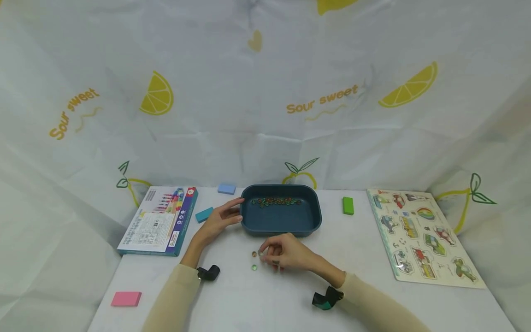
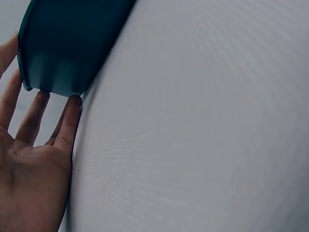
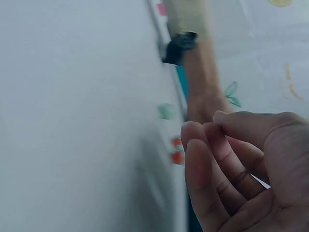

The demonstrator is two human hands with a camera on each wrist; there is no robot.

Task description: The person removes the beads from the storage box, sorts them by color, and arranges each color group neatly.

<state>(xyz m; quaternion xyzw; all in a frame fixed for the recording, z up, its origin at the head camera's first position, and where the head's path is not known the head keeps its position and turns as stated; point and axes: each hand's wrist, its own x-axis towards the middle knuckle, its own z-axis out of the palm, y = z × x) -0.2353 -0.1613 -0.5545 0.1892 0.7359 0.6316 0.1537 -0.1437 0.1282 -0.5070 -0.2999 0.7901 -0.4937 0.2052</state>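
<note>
A dark blue rectangular tub [image 1: 280, 228] holds a cluster of orange and green glass marbles [image 1: 278, 201] along its far side. My left hand [image 1: 220, 221] lies against the tub's left end with its fingers extended. In the left wrist view, its fingertips touch the wall of the tub [image 2: 63, 53]. My right hand [image 1: 288, 252] is in front of the tub, with thumb and forefinger together around a pale glass marble [image 1: 261, 253]. Beside those fingertips, an orange marble [image 1: 254, 254] and a green marble [image 1: 254, 267] sit on the white table.
At the left lies a boxed set [image 1: 153, 221], with a pink block [image 1: 126, 299] nearer me. Two blue blocks, one light [image 1: 226, 189] and one darker [image 1: 204, 215], lie left of the tub. A green block [image 1: 348, 205] and a picture puzzle board [image 1: 423, 240] are at the right.
</note>
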